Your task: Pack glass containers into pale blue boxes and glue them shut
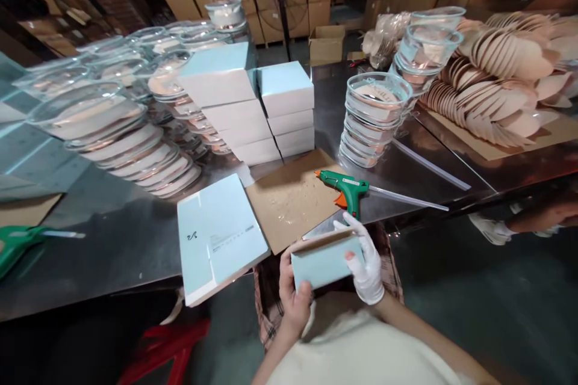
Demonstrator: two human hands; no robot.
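Note:
Both hands hold a folded light-blue box point(324, 260) over my lap, just below the table's front edge. My bare left hand point(292, 296) grips its left end, thumb on the blue face. My right hand point(366, 263), in a white glove, is closed round its right end. A green hot-glue gun point(347, 186) with a clear glue stick lies on the table right behind the box. It rests beside a brown cardboard sheet point(289, 201) speckled with glue. A flat unfolded blue box blank point(218, 237) lies to the left of that sheet.
Stacks of finished blue boxes point(253, 102) stand mid-table. Stacked clear glass bowls point(374, 120) are on the right, and more glass dishes point(112, 126) on the left. Piles of wooden lids point(501, 72) lie far right. A second green glue gun point(18, 240) is at the left edge. Another person's gloved hand point(492, 230) shows at right.

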